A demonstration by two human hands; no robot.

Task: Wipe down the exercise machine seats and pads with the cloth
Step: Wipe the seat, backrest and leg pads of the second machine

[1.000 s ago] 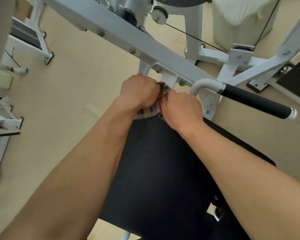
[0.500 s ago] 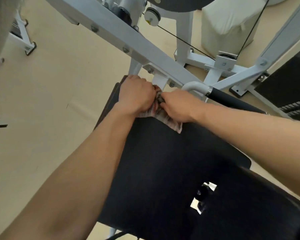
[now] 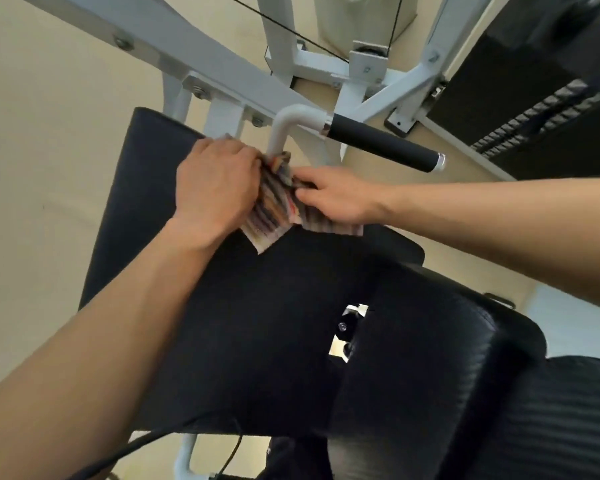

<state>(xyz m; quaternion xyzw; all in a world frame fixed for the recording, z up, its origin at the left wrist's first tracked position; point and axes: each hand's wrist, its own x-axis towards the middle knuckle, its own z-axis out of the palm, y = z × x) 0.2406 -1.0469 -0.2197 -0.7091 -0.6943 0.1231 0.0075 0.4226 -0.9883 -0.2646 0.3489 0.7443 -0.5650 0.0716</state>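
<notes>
A striped, multicoloured cloth [image 3: 274, 209] lies bunched on the far part of the black seat pad [image 3: 257, 323] of a white-framed exercise machine. My left hand [image 3: 215, 188] presses down on the cloth's left side, fingers curled over it. My right hand [image 3: 336, 197] pinches the cloth's right side, its fingers closed on the fabric. Part of the cloth is hidden under both hands. A second black pad [image 3: 447, 358], the backrest, sits lower right and meets the seat at a gap showing metal.
A white curved bar with a black foam handle [image 3: 381, 147] sticks out just beyond the cloth. White frame beams [image 3: 174, 43] cross behind the seat. Black weight stack [image 3: 534, 98] at upper right. Beige floor [image 3: 49, 150] lies to the left. A black cable [image 3: 146, 441] runs near the bottom edge.
Both hands and the cloth have come back from the seat's far edge onto the pad. The cloth has spread out wider and my right hand has shifted to the right.
</notes>
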